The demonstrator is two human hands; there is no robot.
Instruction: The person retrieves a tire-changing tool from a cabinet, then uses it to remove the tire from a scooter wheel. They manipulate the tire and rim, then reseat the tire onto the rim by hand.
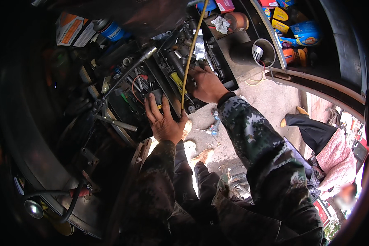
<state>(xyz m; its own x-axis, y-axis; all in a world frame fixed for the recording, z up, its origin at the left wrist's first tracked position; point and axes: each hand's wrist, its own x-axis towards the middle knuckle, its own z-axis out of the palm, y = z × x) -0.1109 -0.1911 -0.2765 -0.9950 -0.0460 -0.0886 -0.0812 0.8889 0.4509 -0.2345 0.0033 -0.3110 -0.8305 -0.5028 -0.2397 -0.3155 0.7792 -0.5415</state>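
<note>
My left hand [168,126] rests at the near edge of a dark tool tray [192,107], its fingers stretched out and spread. Its thumb lies by the lower end of a long thin yellow rod [194,45], which slants up across the tray. My right hand [209,85] reaches into the tray's right part, fingers bent down among the tools; the fingertips are hidden, so any hold is unclear. Dark sockets and metal parts crowd around it, with a yellow-handled tool [176,80] to its left. Small tools and a thin red wire [134,88] fill the left compartment.
A long socket handle [127,71] lies across the tray's left side. A blue power drill [213,128] lies on the floor near several shoes. Blue and yellow packages [305,33] sit at upper right. Another person [334,158] in a pink top is at right.
</note>
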